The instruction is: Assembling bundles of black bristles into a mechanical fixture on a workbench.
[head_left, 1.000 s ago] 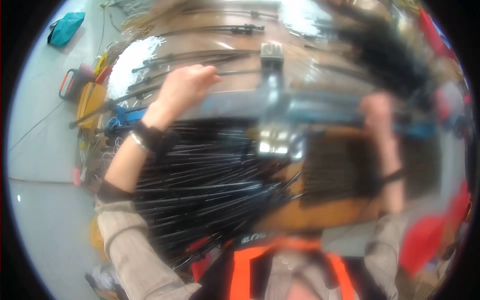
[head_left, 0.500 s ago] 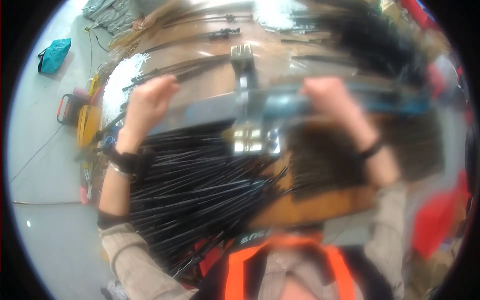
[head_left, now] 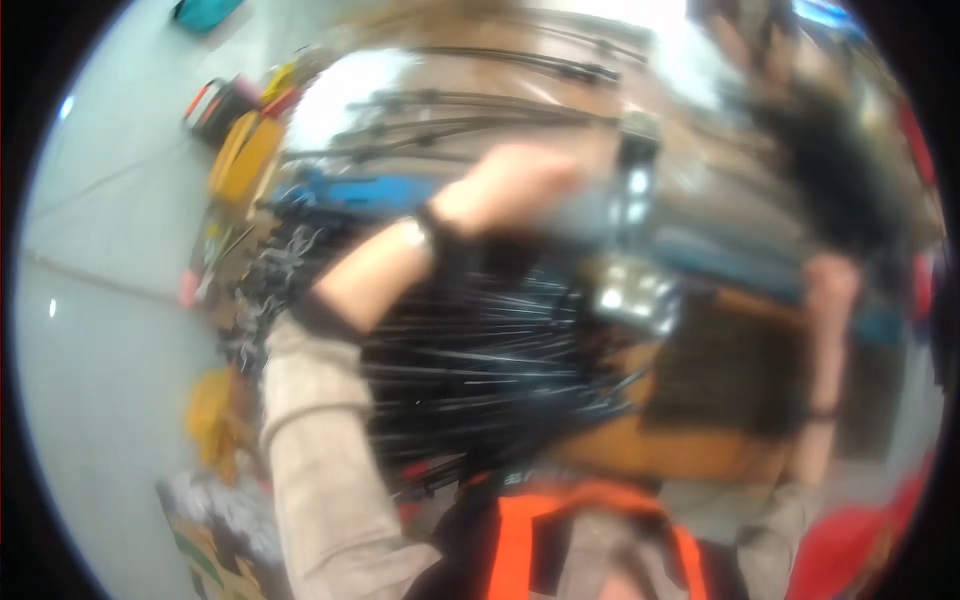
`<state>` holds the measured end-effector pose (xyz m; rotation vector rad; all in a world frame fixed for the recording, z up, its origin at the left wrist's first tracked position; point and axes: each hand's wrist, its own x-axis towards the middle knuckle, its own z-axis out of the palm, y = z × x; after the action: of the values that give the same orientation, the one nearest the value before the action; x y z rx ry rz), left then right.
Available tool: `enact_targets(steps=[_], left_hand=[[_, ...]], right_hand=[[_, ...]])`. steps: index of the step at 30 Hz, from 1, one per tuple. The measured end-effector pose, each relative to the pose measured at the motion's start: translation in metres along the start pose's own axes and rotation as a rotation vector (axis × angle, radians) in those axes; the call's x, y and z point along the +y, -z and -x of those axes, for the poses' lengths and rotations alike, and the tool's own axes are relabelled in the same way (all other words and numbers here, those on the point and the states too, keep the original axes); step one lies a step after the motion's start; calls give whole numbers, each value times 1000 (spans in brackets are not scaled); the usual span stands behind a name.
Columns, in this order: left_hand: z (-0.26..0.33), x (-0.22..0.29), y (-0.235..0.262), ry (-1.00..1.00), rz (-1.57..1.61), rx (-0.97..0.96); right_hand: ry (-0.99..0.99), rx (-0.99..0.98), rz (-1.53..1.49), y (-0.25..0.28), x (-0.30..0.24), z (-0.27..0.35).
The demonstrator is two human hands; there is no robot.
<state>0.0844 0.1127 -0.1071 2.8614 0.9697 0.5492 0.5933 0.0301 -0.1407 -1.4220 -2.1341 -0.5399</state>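
My left hand [head_left: 520,185] is closed, over the table beside a shiny metal fixture [head_left: 636,292]. Whatever its fingers grip is hidden and blurred. Farther right, my right hand [head_left: 832,285] looks closed too, smeared by motion, near a dark brown bundle of thin pieces [head_left: 730,370]. What it holds, if anything, does not show. Below my left hand lies a spread pile of thin black rods [head_left: 480,345]. Left of that hand is a blue object [head_left: 375,192], partly behind my wrist.
Long dark rods [head_left: 520,62] lie across the far part of the table, near a white heap [head_left: 350,105]. A yellow case [head_left: 243,158] stands by the left edge. Red material [head_left: 850,535] is at the lower right. Another person [head_left: 750,30] is at the far right.
My view has turned left, so the table appears farther right. My left hand has moved toward the metal fixture; my right hand has moved away to the right and nearer.
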Motion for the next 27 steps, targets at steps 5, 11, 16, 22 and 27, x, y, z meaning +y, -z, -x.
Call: enact_targets(steps=[5, 11, 16, 22, 27], left_hand=[[-4, 10, -10, 200, 32, -74], [0, 16, -25, 203, 101, -56], [7, 19, -33, 199, 142, 197], [3, 18, -36, 141, 176, 247], [-5, 25, -41, 205, -41, 110]], right_hand=[[-33, -19, 11, -14, 5, 10], [-67, -35, 16, -20, 2, 8], [-87, -51, 14, -27, 12, 17], [-27, 2, 80, -17, -19, 16], [104, 100, -38, 7, -118, 0]])
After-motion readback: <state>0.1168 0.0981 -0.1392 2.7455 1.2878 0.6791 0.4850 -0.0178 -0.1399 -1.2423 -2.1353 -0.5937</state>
